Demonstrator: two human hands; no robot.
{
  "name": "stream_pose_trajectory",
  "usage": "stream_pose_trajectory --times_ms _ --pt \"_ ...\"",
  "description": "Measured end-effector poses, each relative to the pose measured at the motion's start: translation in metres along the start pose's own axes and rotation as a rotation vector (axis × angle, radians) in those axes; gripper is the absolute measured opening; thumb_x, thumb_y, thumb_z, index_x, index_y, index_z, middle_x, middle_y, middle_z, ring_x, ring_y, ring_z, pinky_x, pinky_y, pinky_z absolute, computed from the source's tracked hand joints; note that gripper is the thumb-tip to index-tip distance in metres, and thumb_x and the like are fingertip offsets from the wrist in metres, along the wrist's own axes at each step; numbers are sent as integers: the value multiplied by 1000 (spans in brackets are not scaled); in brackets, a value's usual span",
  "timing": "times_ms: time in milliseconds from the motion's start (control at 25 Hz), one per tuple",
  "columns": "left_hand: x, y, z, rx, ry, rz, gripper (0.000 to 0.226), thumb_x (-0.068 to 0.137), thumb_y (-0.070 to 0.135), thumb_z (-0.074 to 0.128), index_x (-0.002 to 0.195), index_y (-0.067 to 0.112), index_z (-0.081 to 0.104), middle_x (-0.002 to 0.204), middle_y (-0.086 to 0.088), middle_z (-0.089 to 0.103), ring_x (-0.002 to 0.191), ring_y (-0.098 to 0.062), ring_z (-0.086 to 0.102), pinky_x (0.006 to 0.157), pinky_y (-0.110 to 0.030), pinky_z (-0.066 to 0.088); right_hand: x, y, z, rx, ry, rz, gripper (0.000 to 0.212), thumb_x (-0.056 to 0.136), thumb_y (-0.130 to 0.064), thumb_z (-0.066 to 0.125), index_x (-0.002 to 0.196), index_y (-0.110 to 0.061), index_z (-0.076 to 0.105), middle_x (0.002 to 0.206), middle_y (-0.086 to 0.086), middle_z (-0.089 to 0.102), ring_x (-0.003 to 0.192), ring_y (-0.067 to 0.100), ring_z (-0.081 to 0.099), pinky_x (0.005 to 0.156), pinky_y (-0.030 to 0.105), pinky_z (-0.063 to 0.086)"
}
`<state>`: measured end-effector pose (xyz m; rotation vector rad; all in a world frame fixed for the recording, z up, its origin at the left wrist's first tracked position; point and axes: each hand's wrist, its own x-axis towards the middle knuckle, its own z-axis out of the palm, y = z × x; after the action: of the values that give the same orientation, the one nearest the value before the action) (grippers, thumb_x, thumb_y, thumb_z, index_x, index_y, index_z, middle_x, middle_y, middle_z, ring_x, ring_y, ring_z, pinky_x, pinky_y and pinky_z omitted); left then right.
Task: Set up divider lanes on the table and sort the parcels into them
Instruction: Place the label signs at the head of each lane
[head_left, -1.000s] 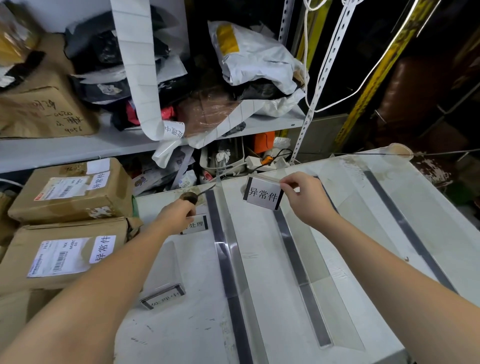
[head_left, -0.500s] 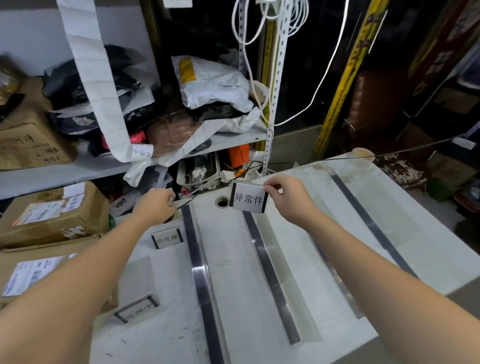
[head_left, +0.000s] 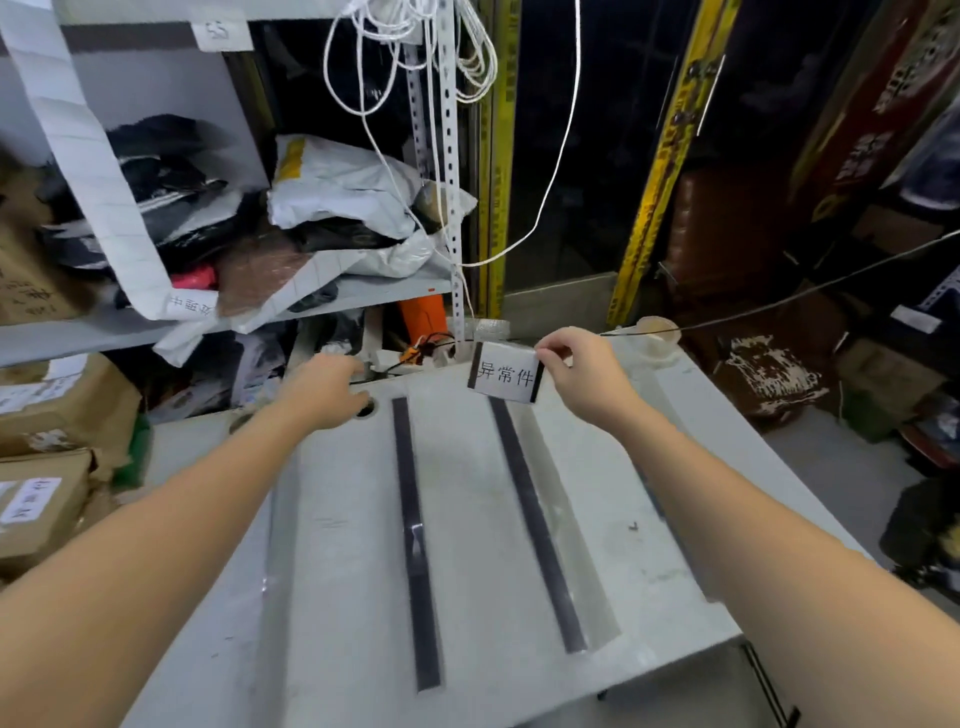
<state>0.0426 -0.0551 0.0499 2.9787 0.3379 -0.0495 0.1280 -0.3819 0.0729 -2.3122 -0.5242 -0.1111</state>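
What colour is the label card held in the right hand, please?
The label card is white with black characters and black bands at both ends, seen in the head view.

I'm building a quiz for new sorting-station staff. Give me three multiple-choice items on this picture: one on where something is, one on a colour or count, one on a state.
1. Where is the sign card?
A. Flat at the table's near edge
B. At the far end of a divider strip, in the right hand
C. On the shelf

2. What colour are the printed characters on the card?
A. Black
B. Red
C. Green

3. What is the right hand doing?
A. Resting open on the table
B. Pinching the card's top corner
C. Gripping a brown box

Answers:
1 B: the card stands above the far end of the right dark strip, against the hand.
2 A: black characters on white.
3 B: fingertips close on the card's upper right corner.
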Motion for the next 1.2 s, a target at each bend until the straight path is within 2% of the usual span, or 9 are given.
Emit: stream_pose_trajectory --times_ms 160,280,360,440,520,600,760,1000,1200 --pt "3 53 8 229 22 -30 35 93 43 59 116 17 60 111 -6 65 101 -30 63 69 -35 43 11 55 -34 3 0 25 15 102 -17 59 106 -9 71 101 1 66 92 16 59 74 24 45" --pt "10 79 15 313 44 -40 36 92 48 53 112 18 60 105 -5 66 94 -28 65 68 -34 48 19 97 -45 -28 -13 43 14 102 -14 59 99 -8 72 96 5 69 88 21 62 75 33 48" --pt "18 92 21 304 50 -43 39 95 48 51 115 16 62 106 -5 67 95 -28 65 70 -35 52 28 128 -45 -39 -46 75 15 101 -13 59 98 -6 73 96 9 71 89 25 64 79 36 51" --pt "26 101 29 282 37 -33 42 98 48 49 123 17 62 117 -5 67 105 -28 64 73 -35 51 37 154 -40 -42 -86 108 16 101 -12 60 99 -4 73 97 11 73 91 28 65 82 39 53" --pt "34 108 36 246 -2 -30 44 98 48 50 130 19 60 126 -4 65 113 -28 63 77 -36 50 44 176 -30 -31 -127 122 15 100 -11 61 96 -4 73 95 10 73 90 28 65 80 36 51" --pt "40 110 42 199 -17 -33 42 98 46 51 128 18 61 125 -5 66 111 -29 63 81 -39 54 49 192 -18 -21 -159 134 15 100 -11 60 93 -6 72 92 8 71 87 27 63 75 32 45" --pt "49 110 58 214 8 -69 40 98 47 51 125 18 63 117 -3 69 104 -27 65 79 -37 55 65 218 14 -24 -214 155 15 102 -10 58 95 -4 71 95 10 70 84 23 59 72 29 39" --pt "62 97 74 179 -92 -106 54 98 51 52 141 20 54 130 -1 63 115 -25 61 90 -39 52 83 239 44 -69 -299 137 14 101 -6 58 103 -1 71 108 14 68 98 29 61 89 38 51" --pt "69 95 80 110 -175 -131 57 98 51 53 147 22 48 142 1 57 126 -25 55 96 -40 50 88 256 53 -160 -361 169 19 101 -4 56 113 1 70 118 18 66 107 35 61 94 42 50"
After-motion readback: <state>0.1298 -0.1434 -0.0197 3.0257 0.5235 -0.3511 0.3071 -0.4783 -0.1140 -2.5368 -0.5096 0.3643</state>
